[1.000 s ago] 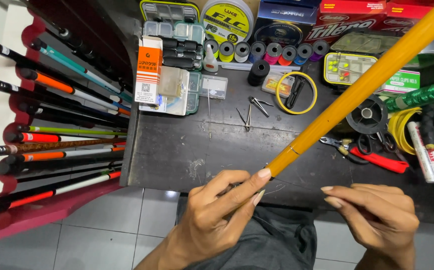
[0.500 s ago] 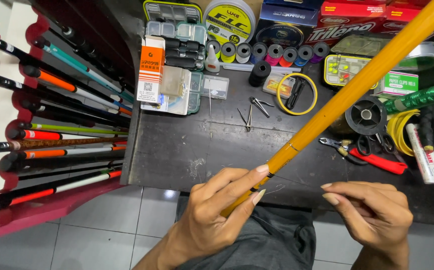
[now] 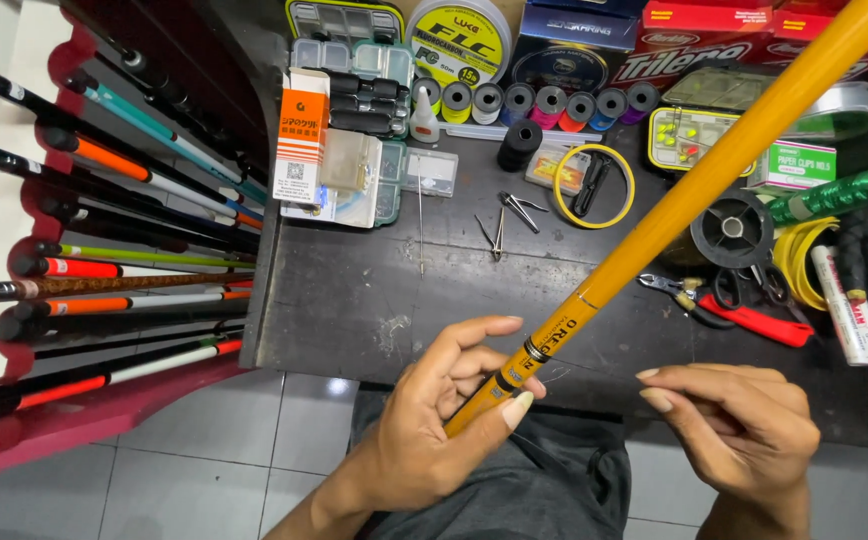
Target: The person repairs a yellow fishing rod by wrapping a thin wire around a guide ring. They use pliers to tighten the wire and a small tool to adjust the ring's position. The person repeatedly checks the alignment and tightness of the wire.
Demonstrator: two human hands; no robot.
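I start closest to me. My left hand [image 3: 434, 420] grasps the lower end of the yellow fishing rod [image 3: 694, 190], with the fingers curled under it and the thumb pressed on top just below the black band. The rod lies slanted, from above my lap in grey cloth [image 3: 544, 490] up across the dark worktable [image 3: 354, 300] and out of the picture at the top right.

To the right of the rod end, apart from it, my right hand [image 3: 744, 425] is closed in a pinch, thumb against fingertips. A very thin thread [image 3: 557, 372] seems to run from the band toward this hand, but I cannot tell surely if the pinch holds it.

I judge the step in hand is fine work with thread at the rod's band. A further move there calls for a steady left grip and even tension from the right.

Beyond the rod's middle lie red-handled pliers [image 3: 754, 320] and a black spool [image 3: 732, 228] on its right, small metal clips [image 3: 499, 235] and a yellow ring [image 3: 556, 190] on its left. Farther behind it stands a row of thread spools [image 3: 534, 100]. Far left of the rod is a rack of other rods [image 3: 104, 250].
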